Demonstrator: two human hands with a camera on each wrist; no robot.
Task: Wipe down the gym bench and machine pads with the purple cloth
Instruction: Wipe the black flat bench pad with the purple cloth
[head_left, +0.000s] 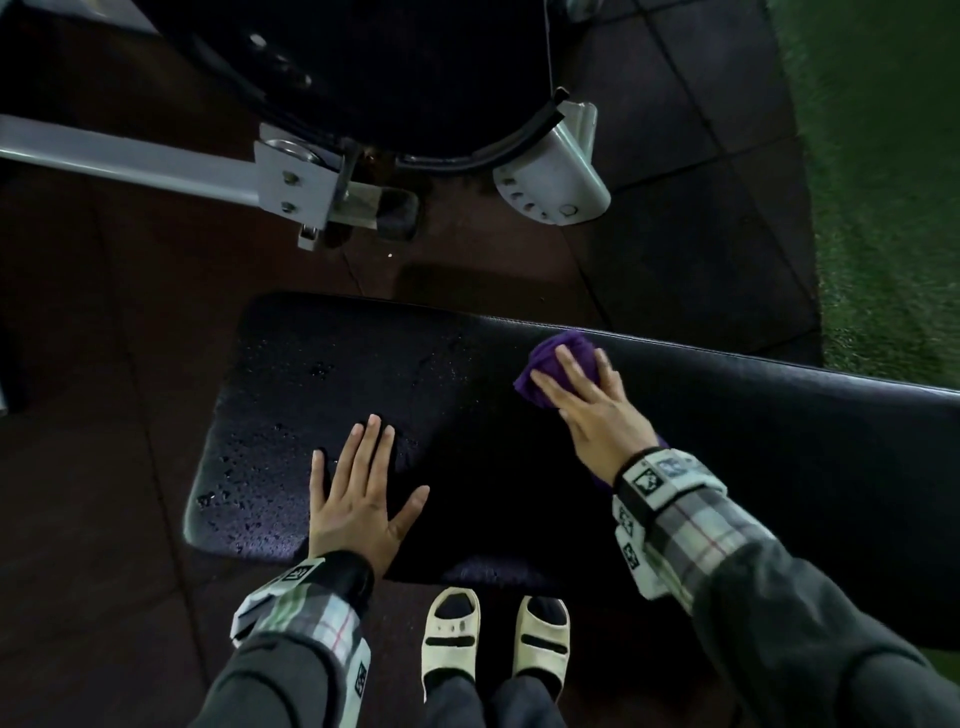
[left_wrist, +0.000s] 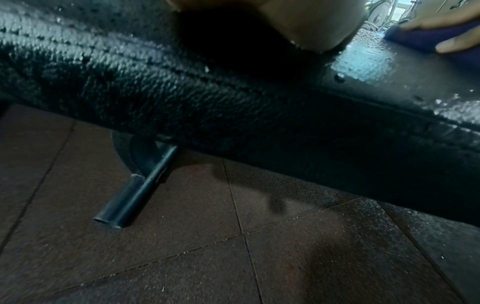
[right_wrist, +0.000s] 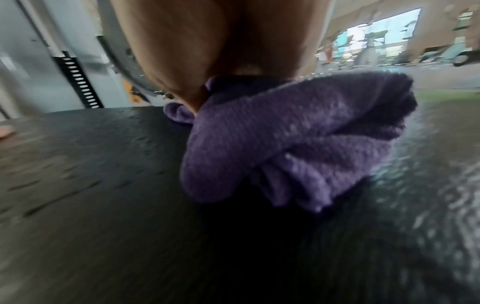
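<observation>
A black padded gym bench (head_left: 467, 374) runs from the centre to the right, its left part speckled with water droplets. My right hand (head_left: 582, 400) lies with straight fingers on the bunched purple cloth (head_left: 566, 345), pressing it onto the bench near its far edge. In the right wrist view the cloth (right_wrist: 298, 139) is crumpled under the palm. My left hand (head_left: 363, 499) rests flat on the bench's near left part, fingers spread, holding nothing. The left wrist view shows the bench's side (left_wrist: 233, 107) and, far right, the cloth (left_wrist: 426, 37) under the right hand's fingers.
A grey metal machine frame (head_left: 130, 156) and a large black wheel housing (head_left: 389, 78) stand beyond the bench. Dark rubber floor tiles (head_left: 104, 415) surround it, with green turf (head_left: 893, 182) at the right. My feet in cream sandals (head_left: 493, 634) stand by the bench's near edge. A bench leg tube (left_wrist: 130, 197) sits on the floor.
</observation>
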